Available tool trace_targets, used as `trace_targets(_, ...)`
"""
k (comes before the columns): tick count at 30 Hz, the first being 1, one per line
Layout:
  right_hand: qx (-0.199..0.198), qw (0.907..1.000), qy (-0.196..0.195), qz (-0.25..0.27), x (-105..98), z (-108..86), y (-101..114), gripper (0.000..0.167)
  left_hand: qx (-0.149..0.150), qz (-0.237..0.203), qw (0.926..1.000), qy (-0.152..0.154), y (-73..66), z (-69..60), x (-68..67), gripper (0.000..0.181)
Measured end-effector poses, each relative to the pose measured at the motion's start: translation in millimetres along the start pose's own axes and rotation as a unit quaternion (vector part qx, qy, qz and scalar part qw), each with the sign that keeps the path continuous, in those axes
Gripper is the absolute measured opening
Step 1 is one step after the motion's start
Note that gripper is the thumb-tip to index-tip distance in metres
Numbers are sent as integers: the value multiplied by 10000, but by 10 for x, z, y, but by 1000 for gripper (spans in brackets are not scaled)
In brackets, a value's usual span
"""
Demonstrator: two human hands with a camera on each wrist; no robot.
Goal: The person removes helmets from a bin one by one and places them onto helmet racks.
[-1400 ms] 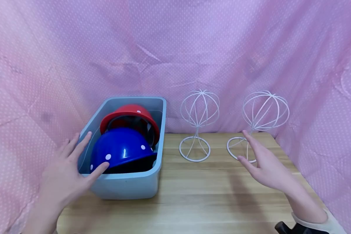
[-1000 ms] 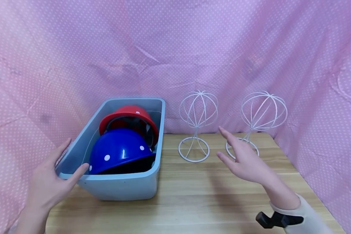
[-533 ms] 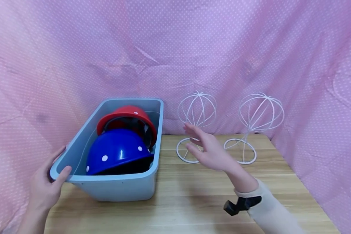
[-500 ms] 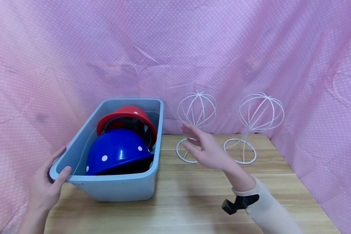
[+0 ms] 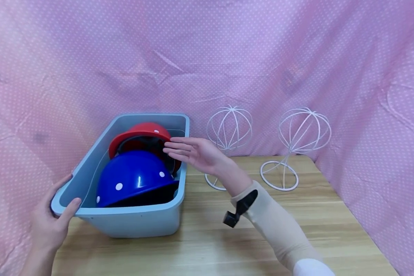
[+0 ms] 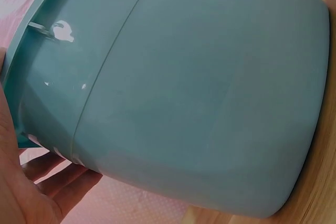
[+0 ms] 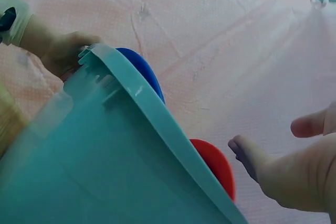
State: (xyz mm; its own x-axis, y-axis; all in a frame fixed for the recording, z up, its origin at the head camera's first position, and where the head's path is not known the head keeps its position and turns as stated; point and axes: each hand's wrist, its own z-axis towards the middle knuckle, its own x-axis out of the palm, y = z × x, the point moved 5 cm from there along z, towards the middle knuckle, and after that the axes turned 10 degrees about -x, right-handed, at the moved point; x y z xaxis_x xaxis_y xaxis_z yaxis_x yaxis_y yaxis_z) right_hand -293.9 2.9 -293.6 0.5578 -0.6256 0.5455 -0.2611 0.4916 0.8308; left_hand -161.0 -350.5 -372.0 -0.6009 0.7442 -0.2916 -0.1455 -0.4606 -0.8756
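Pink fabric (image 5: 207, 46) with pale dots lines the back and sides of the work area, falling behind a wood-grain tabletop (image 5: 207, 253). Toward the left edge of the tabletop stands a blue-gray bin (image 5: 134, 224), its long sides running from the near side to the far edge. Two helmets are contained in it: a blue helmet (image 5: 132, 172) in the near part, dome up and tilted, bearing white dots, and a red helmet (image 5: 146, 129) directly behind, tilted so that its inside faces the near side. Of the hands, the left hand (image 5: 50, 226) grasps the near left corner of the bin, thumb over the rim and fingers along the outside wall. The right hand (image 5: 196, 153) is released, fingers extended over the bin's right rim beside the red helmet; the right wrist view shows it apart from the shell. A beige sleeve (image 5: 276, 226) and a black wrist device (image 5: 243, 205) are noted on that arm. Along the far edge, a left wire stand (image 5: 227, 148), partly obscured by the right arm, is located near the bin; a right wire stand (image 5: 289, 150) is located near the far right corner.
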Motion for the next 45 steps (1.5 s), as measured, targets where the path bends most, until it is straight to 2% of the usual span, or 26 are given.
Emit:
trace_targets(4,241,9951,-443,855,41,167,-116,54,-119,92,9999,26,34,9,9,64)
trace_targets(9,258,9840,-884,1525,94,320,-250,57,-126,98,9998,91,35,16,20,65)
trace_targets(16,502,9612,-1428,2308,165,580,-390,64,-117,37,9999,26,30,13,3,65)
trace_targets(22,814,9414,-1577,2869,209,773,-458,68,-114,122,9998,75,31,15,3,64)
trace_targets(27,800,9254,-1664,3309,215,911,-503,66,-97,97,9999,66,41,7,3,64)
trace_targets(30,757,9178,-1776,3470,186,969,-532,66,-98,83,9999,70,54,-2,6,65)
trace_targets(33,831,9141,-1798,3539,166,1009,-555,69,-84,21,9999,55,49,-8,3,65)
trace_targets(40,912,9138,-2026,3399,119,1082,-542,67,15,-198,9996,216,35,-27,80,65)
trace_targets(45,1149,9069,-2145,3440,165,1179,-578,66,159,-417,9990,96,28,-36,25,63)
